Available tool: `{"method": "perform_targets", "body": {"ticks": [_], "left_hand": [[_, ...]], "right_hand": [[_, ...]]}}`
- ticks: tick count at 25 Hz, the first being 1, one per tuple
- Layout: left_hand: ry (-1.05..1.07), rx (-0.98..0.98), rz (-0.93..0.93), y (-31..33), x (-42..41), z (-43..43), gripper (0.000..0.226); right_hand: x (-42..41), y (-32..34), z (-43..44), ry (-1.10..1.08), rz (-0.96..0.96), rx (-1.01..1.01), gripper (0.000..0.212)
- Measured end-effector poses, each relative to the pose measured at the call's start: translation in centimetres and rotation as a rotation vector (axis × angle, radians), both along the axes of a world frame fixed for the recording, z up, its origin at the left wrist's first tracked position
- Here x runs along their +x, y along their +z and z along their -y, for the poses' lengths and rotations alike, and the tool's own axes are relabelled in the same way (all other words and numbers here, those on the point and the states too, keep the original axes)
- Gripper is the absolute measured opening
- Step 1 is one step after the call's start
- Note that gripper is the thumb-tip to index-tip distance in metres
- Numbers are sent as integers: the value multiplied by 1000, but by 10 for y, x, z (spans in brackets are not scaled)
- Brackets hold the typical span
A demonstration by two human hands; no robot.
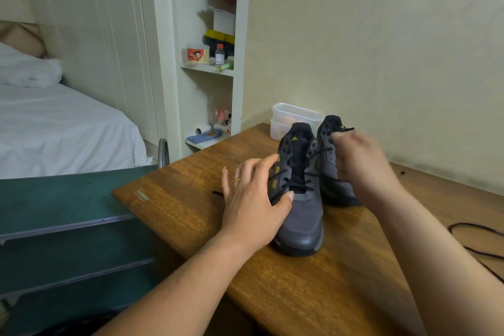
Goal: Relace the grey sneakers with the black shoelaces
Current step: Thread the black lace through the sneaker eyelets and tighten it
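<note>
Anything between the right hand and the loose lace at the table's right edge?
Nothing visible. Only bare table lies between the right hand, which grips the far sneaker, and the loose lace. The left hand rests on the near sneaker.

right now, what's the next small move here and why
Probably feed the lace that the right hand pinches into the next empty eyelet of the near sneaker: only its lower eyelets are laced, the upper ones stand empty, and the left hand steadies it.
</note>
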State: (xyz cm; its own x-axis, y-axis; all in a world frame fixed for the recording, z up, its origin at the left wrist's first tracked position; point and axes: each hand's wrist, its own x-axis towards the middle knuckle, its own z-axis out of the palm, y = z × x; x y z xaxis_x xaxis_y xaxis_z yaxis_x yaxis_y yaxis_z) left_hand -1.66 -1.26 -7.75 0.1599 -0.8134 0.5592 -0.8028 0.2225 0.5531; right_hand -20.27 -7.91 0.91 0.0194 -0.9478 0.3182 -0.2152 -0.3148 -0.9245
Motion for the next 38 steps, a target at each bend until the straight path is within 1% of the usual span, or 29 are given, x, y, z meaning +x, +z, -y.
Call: {"method": "perform_targets", "body": {"ticks": [1, 2, 3, 5, 7, 9, 11, 13, 15, 17, 19, 21, 22, 23, 24, 26, 27, 28, 30, 32, 34, 36, 38], "left_hand": [[2, -3, 4, 0, 0, 0, 71], [3, -6, 6, 0, 0, -1, 71], [5, -8, 5, 0, 0, -1, 71], [8, -4, -1, 0, 1, -1, 70], [4, 3, 0, 0, 1, -1, 70], [-5, 14, 3, -1, 1, -1, 71], [-13, 18, -1, -2, 2, 0, 70], [-17, 27, -18, -2, 2, 1, 70], [-25, 39, -38, -2, 2, 2, 70], [-19, 40, -40, -2, 2, 3, 69], [29, 5, -14, -3, 3, 2, 63], [93, -96, 66, -2, 2, -2, 44], [89, -140, 94, -2, 2, -6, 35], [72, -157, 104, 0, 1, -10, 36], [61, -128, 104, 0, 1, -15, 45], [79, 53, 109, 4, 1, -22, 62], [96, 157, 114, 4, 1, -25, 65], [99, 236, 96, 3, 3, -25, 66], [40, 302, -38, 2, 6, -25, 61], [-49, 350, -160, 1, 10, -23, 66], [-126, 371, -170, -1, 10, -20, 74], [-152, 345, -176, -3, 10, -19, 79], [-150, 292, -255, -1, 11, -17, 77]], "right_hand": [[3, -7, -3, -31, -376, -80, 34], [7, -12, -4, -16, -646, -129, 30], [10, -13, -7, 6, -807, -148, 28], [17, -9, -10, 18, -934, -186, 24], [19, -3, -12, 42, -1024, -159, 24], [16, 0, -15, 111, -1070, -117, 33], [8, 8, -18, 141, -965, -108, 36], [-7, 21, -19, 113, -792, -112, 28], [-19, 27, -17, 106, -685, -72, 23], [-20, 20, -16, 137, -715, -27, 23], [-12, 4, -13, 145, -780, -22, 26], [-4, -8, -8, 106, -788, -57, 30], [-1, -11, -6, 90, -796, -62, 32], [0, -13, -6, 87, -800, -53, 34], [2, -14, -6, 90, -794, -35, 35], [4, -17, -6, 87, -789, -5, 36], [6, -20, -5, 81, -794, 12, 36], [8, -23, -3, 72, -801, 25, 37], [12, -29, -2, 60, -772, 25, 39], [16, -33, -4, 77, -676, 8, 41], [18, -37, -7, 116, -533, 27, 43], [17, -43, -10, 190, -381, 103, 45], [15, -47, -13, 302, -256, 181, 49]]}}
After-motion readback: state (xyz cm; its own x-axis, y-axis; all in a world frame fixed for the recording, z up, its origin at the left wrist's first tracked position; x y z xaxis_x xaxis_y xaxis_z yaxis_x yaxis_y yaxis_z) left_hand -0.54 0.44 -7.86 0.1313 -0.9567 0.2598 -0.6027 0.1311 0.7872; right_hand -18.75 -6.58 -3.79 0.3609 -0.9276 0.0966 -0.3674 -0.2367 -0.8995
